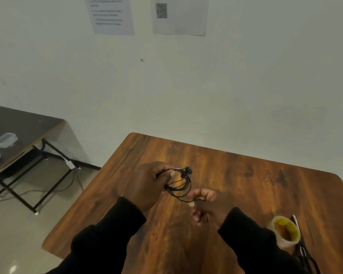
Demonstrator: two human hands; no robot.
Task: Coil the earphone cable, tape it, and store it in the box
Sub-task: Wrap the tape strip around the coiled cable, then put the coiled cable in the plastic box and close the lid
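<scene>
Head view: two hands hold a black earphone cable above a wooden table.

The left hand (147, 184) grips the looped earphone cable (179, 181) in curled fingers; the right hand (206, 206) pinches its lower strand. A tape roll (285, 232) stands near the table's (236, 175) right edge, beside scissors (303, 252).

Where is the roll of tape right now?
The roll of tape sits on the wooden table at the lower right of the head view, just right of the right sleeve, beside some black scissors.
</scene>
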